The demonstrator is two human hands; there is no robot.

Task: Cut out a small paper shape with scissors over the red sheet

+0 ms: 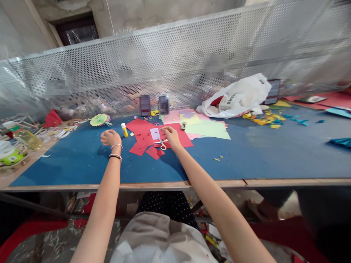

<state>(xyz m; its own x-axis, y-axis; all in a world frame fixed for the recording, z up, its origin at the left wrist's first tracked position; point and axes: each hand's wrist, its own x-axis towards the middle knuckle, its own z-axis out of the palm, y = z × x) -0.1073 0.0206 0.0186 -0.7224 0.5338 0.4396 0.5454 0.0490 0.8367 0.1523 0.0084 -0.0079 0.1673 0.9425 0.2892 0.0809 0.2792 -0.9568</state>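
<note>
Nothing on the bench could be read. The white box (229, 101) in the plastic bag (246, 91) carried dark barcode-like stripes, too small to make out, and the label on the green packet (11, 157) at the left was illegible.

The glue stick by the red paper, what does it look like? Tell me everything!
The glue stick is a small tube with a white body and a yellow bottom end. It stands upright on the blue table, just left of the red paper. Nothing holds it; the left hand is nearby, not touching.
</note>
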